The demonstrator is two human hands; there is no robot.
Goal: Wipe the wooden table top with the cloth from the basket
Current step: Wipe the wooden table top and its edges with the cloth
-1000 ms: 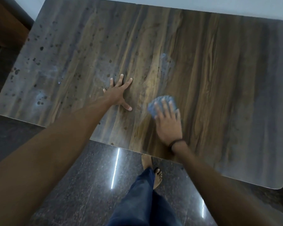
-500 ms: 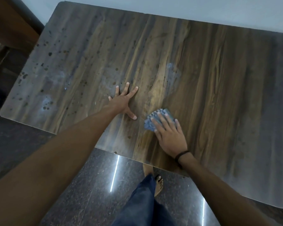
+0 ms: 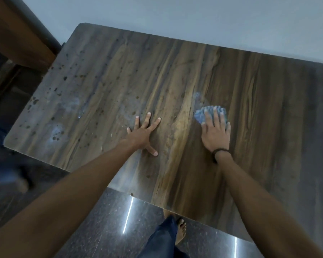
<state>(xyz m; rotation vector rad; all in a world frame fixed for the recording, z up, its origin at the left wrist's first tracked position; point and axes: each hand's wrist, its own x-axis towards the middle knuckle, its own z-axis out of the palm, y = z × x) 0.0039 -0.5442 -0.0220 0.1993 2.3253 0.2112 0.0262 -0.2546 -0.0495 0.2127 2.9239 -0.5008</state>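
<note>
- Head view: the fingers [image 3: 215, 116] of the right hand [image 3: 215, 135] lie straight and slightly fanned on top of the blue cloth [image 3: 199, 116]. They press it flat to the wooden table top [image 3: 268, 108] and neither curl round it nor pinch it.
- Head view: the cloth is a small wad under those fingertips. It shows just past the tips and to the left of the forefinger, and its longer side seems to run crosswise to the fingers. The heel of the hand rests on bare wood on the person's side of the cloth.
- Head view: the left hand [image 3: 142, 135] is spread wide, palm down on the wood, and holds nothing. It sits apart from the cloth, to its left, and looks like a brace for the lean.
- Head view: a pale smear [image 3: 197, 94] lies just beyond the cloth's far edge, almost touching it.
- Head view: the dark spots [image 3: 63, 78] are scattered well to the left, past the left hand and out toward the left edge and far corner.
- Judgement: most of the dirt lies leftward from the cloth, and the left hand sits between the two. A stroke that way would need the right arm to reach across and the left hand to lift or shift aside. The smear ahead is the nearer target.
- The basket is not in view.
</note>
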